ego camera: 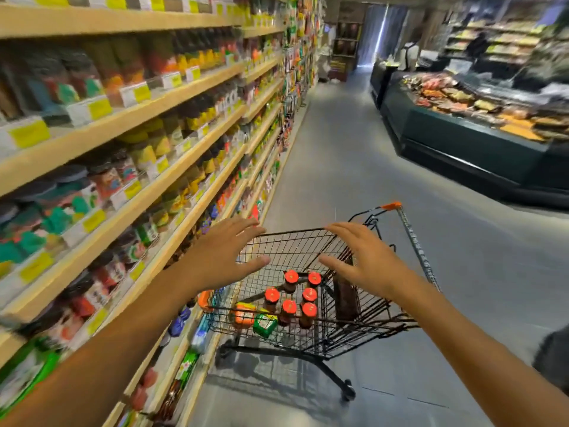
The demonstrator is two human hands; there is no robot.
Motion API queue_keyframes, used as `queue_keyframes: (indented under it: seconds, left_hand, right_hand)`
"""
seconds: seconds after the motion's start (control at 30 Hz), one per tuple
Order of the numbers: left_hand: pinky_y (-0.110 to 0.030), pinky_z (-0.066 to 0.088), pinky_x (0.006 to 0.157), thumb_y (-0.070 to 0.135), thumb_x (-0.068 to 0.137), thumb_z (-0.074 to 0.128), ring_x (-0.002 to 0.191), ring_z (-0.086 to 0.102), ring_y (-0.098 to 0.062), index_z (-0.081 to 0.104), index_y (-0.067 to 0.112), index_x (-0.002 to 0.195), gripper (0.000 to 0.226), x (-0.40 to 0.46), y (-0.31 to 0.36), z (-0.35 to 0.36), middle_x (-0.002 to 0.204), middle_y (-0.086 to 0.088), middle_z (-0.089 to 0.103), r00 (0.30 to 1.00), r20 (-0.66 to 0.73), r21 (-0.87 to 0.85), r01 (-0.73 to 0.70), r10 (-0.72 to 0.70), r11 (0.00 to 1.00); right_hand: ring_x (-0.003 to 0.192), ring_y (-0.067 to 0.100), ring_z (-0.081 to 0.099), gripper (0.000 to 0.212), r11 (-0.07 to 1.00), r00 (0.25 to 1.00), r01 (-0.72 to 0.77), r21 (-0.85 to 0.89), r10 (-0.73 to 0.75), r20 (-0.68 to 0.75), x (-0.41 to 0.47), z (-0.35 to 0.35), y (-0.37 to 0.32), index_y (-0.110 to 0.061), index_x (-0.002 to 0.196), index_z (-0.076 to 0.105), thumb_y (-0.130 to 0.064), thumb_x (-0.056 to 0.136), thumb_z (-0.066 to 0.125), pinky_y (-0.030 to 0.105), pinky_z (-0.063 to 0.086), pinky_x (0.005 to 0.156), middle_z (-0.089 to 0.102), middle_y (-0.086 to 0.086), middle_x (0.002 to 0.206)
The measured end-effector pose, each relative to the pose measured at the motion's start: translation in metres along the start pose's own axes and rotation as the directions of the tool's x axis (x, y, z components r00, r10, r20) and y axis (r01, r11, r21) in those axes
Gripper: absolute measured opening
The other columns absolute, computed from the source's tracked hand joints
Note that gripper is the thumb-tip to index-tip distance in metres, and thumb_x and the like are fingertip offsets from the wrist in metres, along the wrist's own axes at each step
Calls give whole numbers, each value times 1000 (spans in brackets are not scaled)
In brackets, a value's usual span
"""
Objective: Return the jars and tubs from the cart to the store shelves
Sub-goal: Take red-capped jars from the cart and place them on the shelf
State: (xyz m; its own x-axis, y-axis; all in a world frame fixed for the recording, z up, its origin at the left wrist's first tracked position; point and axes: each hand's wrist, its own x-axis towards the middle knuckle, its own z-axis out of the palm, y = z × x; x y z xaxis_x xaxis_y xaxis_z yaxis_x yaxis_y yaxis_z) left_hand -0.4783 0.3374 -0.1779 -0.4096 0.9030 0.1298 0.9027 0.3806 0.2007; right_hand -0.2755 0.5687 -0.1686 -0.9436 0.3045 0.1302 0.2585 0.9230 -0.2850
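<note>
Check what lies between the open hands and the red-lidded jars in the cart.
Nothing: left hand and right hand hover over the red-lidded jars; head view.

Under the open hands, the cart (308, 241) is thin dark wire metal with orange plastic corners; its jars (289, 311) have glossy red lids. Beside it, pale wooden shelves (184, 94); smooth grey floor (354, 167).

Black wire cart (308, 241) carries six red-lidded jars (291, 277), two tubs (264, 325).
</note>
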Motion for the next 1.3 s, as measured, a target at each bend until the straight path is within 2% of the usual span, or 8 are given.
queue_keyframes:
  seconds: [0.17, 0.47, 0.67, 0.83, 0.9, 1.07, 1.2, 1.3]
  left_hand:
    - [-44, 27, 120, 80, 85, 27, 147, 25, -14, 34, 35, 150, 80, 56, -28, 39, 158, 11, 31, 996, 91, -54, -17, 22, 998]
    - [-33, 24, 117, 64, 94, 46, 145, 28, -12, 34, 31, 151, 67, 175, -53, 117, 158, 10, 32, 980, 194, -103, -31, 50, 994]
    - [-36, 28, 117, 67, 92, 44, 145, 32, -17, 34, 28, 152, 71, 238, -79, 162, 159, 6, 32, 952, 306, -118, 73, -34, 990]
    - [-26, 21, 115, 51, 96, 56, 145, 31, -17, 35, 23, 152, 66, 259, -99, 200, 158, 3, 33, 935, 349, -163, 128, -64, 978]
    - [-32, 23, 117, 50, 95, 57, 146, 30, -19, 35, 23, 152, 67, 266, -112, 219, 158, 2, 34, 919, 388, -188, 161, -77, 969]
    - [-40, 24, 121, 46, 94, 62, 147, 27, -18, 31, 26, 153, 70, 272, -147, 279, 159, 3, 31, 864, 497, -259, 240, -84, 935]
    - [-49, 35, 115, 46, 88, 69, 140, 37, -17, 39, 22, 148, 71, 265, -182, 343, 153, -2, 42, 859, 509, -367, 281, -62, 887]
    - [-37, 25, 118, 38, 84, 76, 145, 31, -25, 35, 16, 150, 81, 264, -204, 390, 156, -7, 36, 806, 590, -366, 329, -57, 870]
  right_hand:
    - [146, 10, 28, 74, 998, 998, -57, 22, 57, 25, 33, 25, 28, -29, 154, 34, -67, 93, 49, 31, 25, 118, 35, -8, 158]
    - [147, 12, 26, 76, 977, 980, -165, 134, 146, 136, 105, 72, 128, -31, 156, 27, -64, 93, 52, 34, 27, 118, 32, -5, 160]
    - [148, 15, 26, 81, 965, 973, -163, 205, 122, 198, 174, 101, 191, -30, 157, 24, -68, 91, 50, 39, 29, 118, 32, -2, 161]
    - [148, 18, 27, 82, 945, 954, -187, 267, 111, 278, 218, 137, 217, -26, 157, 27, -65, 90, 52, 38, 27, 121, 33, 1, 160]
    - [149, 18, 25, 81, 935, 947, -202, 290, 110, 302, 229, 155, 223, -27, 157, 26, -63, 91, 55, 41, 27, 121, 33, 1, 161]
    - [149, 18, 26, 79, 924, 924, -240, 297, 124, 361, 246, 207, 236, -26, 157, 26, -60, 93, 57, 32, 22, 118, 32, -1, 161]
    - [147, 16, 27, 78, 895, 897, -314, 316, 171, 407, 251, 256, 242, -25, 157, 29, -56, 92, 61, 35, 26, 120, 35, -1, 159]
    - [147, 17, 27, 77, 868, 869, -379, 321, 214, 446, 255, 295, 245, -27, 157, 29, -53, 92, 63, 30, 24, 115, 34, -2, 159]
